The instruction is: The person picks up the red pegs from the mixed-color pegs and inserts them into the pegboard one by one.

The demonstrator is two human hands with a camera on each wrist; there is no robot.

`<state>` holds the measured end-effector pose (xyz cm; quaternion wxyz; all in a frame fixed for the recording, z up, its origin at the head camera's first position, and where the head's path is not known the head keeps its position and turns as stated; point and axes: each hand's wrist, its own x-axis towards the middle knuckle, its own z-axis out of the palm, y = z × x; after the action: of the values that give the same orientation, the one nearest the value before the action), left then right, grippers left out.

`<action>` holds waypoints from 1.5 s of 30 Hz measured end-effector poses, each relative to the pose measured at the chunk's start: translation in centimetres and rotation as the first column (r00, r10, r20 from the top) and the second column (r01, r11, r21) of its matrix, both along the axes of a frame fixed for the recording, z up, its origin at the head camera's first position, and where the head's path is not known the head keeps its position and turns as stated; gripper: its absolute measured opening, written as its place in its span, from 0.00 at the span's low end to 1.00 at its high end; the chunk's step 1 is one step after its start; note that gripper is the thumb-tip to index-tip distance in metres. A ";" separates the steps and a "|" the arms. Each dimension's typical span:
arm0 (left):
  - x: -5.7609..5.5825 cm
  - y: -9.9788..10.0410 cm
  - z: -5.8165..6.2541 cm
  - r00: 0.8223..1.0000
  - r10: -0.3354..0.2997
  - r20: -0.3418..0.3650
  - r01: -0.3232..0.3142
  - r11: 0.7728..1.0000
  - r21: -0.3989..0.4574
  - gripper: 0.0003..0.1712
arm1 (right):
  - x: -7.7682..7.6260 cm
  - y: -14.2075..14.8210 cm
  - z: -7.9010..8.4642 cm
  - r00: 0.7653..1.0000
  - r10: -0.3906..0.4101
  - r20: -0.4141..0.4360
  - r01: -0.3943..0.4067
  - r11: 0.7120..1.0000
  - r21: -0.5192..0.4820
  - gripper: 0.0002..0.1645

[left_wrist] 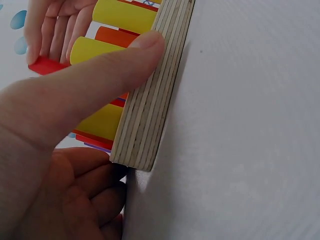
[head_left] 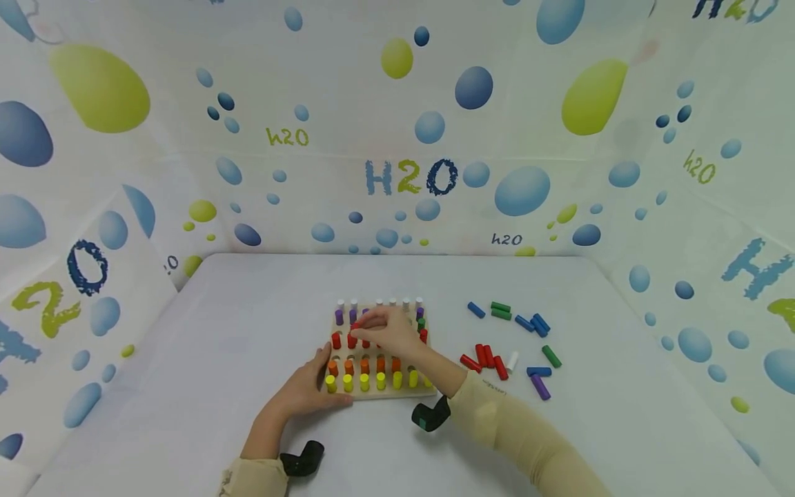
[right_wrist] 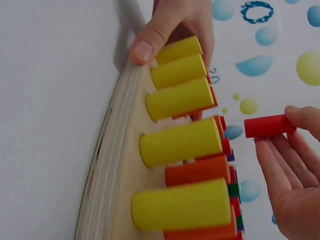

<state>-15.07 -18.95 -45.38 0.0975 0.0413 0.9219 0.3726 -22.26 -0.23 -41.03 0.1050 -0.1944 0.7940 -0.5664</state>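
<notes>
A wooden pegboard (head_left: pixel 379 397) lies on the table with rows of coloured pegs standing in it. Yellow pegs (head_left: pixel 381 381) line the front, followed by orange pegs (head_left: pixel 364 366), red pegs (head_left: pixel 336 340), purple pegs (head_left: pixel 339 317) and white pegs (head_left: pixel 393 302) at the back. My left hand (head_left: pixel 303 388) grips the front left corner of the board, thumb along the layered front edge and fingers at the left side. Above the board, my right hand (head_left: pixel 391 333) pinches a red peg (right_wrist: pixel 270 126) between thumb and fingertips. This hand covers part of the middle rows.
Loose pegs lie to the right of the board: several red (head_left: pixel 488 356), several blue (head_left: pixel 476 310), several green (head_left: pixel 551 356), one white (head_left: pixel 512 362) and one purple (head_left: pixel 540 387). A printed sheet (head_left: pixel 348 117) rises behind the white table (head_left: pixel 186 331) and along its sides.
</notes>
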 end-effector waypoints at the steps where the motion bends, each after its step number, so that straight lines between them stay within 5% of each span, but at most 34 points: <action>1: 0.0 -0.1 0.0 1.000 -0.004 -0.002 0.004 1.000 0.000 0.67 | 0.1 -0.3 0.0 1.000 0.003 0.001 -0.003 1.000 0.000 0.11; 16: 0.1 -0.2 0.2 1.000 -0.019 -0.010 0.019 1.000 0.005 0.66 | 0.1 -3.4 -1.7 1.000 0.029 -0.003 -0.029 0.996 0.086 0.07; 35: 0.1 -0.3 -0.1 0.999 -0.042 -0.018 0.042 0.999 0.032 0.65 | 0.4 -3.4 -2.6 0.991 0.116 -0.072 -0.100 0.976 0.193 0.05; 45: 0.1 -0.2 0.1 1.000 -0.019 -0.015 0.019 1.000 0.022 0.65 | 0.6 -2.6 -1.3 0.990 0.086 -0.110 -0.059 0.972 0.226 0.11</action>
<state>-14.96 -19.11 -45.29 0.0936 0.0540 0.9181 0.3813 -21.68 -2.84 -42.32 0.0992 -0.2437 0.8495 -0.4573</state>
